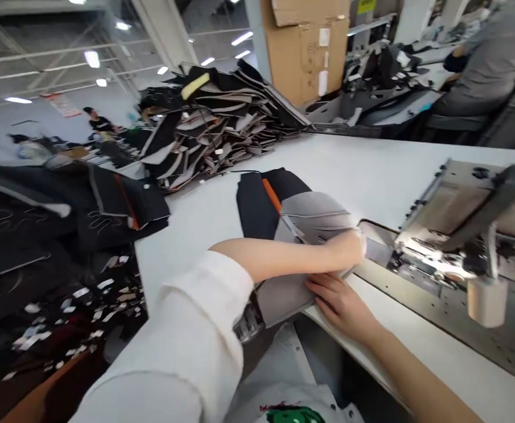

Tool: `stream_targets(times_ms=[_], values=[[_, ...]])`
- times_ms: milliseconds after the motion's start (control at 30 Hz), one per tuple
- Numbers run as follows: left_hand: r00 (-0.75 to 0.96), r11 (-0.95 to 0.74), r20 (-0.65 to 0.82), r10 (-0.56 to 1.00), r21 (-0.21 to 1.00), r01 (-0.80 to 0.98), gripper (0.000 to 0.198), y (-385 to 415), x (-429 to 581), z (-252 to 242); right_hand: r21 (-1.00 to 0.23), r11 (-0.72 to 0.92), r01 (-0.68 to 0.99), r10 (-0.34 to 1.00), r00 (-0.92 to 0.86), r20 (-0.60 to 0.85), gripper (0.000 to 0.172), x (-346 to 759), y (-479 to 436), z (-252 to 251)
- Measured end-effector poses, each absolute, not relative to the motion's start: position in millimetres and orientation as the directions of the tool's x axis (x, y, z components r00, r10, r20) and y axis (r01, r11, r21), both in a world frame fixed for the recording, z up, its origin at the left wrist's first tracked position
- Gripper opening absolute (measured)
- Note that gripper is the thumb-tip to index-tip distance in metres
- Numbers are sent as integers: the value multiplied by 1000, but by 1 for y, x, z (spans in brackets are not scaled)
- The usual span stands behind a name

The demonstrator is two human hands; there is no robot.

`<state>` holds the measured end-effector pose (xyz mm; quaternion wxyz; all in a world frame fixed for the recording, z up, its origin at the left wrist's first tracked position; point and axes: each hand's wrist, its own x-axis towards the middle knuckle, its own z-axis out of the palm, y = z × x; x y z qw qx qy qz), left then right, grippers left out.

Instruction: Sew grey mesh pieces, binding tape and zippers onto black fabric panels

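Note:
A grey and black fabric piece (317, 214) with an orange strip (272, 195) lies bunched at the front of the white table, partly hanging over its edge. Across it stretches my left arm in a white sleeve. My left hand (346, 249) is closed on the fabric's right side, close to the sewing machine's metal bed; its fingertips are blurred. Just below, my right hand (343, 305) rests with its fingers stretched out flat on the grey fabric near the table edge. Folds and my left forearm hide part of the piece.
The sewing machine (455, 258) stands at right on the white table (372, 161). Stacked fabric pieces (222, 126) rise at the back, and dark pieces (63, 217) hang at left above scattered scraps (85, 311). Behind are a cardboard box (306, 53) and a seated person (482, 70).

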<state>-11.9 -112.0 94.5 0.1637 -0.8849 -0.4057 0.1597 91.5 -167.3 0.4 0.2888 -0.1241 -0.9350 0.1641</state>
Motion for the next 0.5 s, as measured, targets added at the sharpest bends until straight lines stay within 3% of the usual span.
stream_targets(times_ms=[100, 200, 300, 400, 500], values=[[632, -596, -11, 775, -344, 725, 32, -119, -57, 89, -416, 900, 131, 378, -711, 593, 30, 100, -162, 2], [555, -505, 176, 813, -262, 823, 40, -122, -102, 78, -489, 824, 286, 562, -519, 644, 33, 107, -156, 0], [465, -492, 412, 784, -44, 869, 42, -131, -130, 68, -508, 673, 537, 736, -426, 526, 46, 100, -151, 0], [394, -580, 572, 720, 184, 794, 38, -141, -133, 68, -378, 594, 710, 804, -507, 310, 64, 81, -142, 2], [435, -644, 586, 683, 203, 738, 36, -141, -116, 76, -276, 633, 723, 774, -600, 204, 64, 59, -130, 6]])
